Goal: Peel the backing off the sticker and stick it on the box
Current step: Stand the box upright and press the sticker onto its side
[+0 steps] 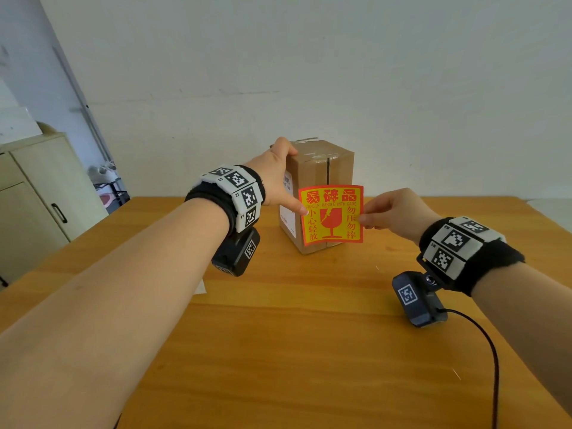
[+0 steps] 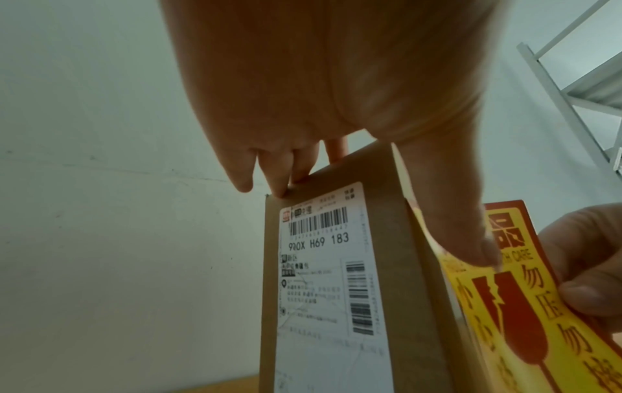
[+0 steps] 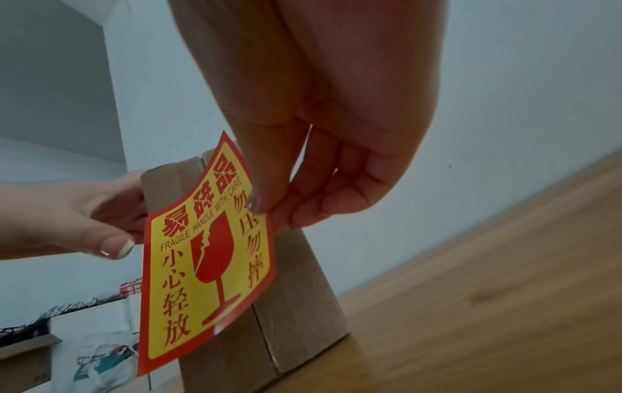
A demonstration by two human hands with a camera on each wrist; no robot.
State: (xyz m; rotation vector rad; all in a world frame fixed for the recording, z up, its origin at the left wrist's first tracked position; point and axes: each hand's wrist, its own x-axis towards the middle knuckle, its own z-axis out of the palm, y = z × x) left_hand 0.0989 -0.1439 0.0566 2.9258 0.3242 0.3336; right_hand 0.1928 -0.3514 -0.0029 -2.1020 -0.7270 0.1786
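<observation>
A tall brown cardboard box (image 1: 318,171) stands upright at the middle of the wooden table (image 1: 309,335). My left hand (image 1: 275,178) grips it near the top, fingers hooked over the far edge and the thumb reaching down to the sticker's left edge. The red-and-yellow fragile sticker (image 1: 331,215) hangs, slightly curved, just in front of the box's near face. My right hand (image 1: 393,212) pinches its right edge between thumb and fingers. In the right wrist view the sticker (image 3: 202,266) bows away from the box (image 3: 296,305) at the bottom. Whether it touches the face I cannot tell.
A white shipping label (image 2: 323,266) covers the box's left side. A corner of white paper (image 1: 201,286) shows on the table beside my left forearm. A beige cabinet (image 1: 37,187) stands at the left, a white wall behind. A black cable (image 1: 483,342) trails from my right wrist.
</observation>
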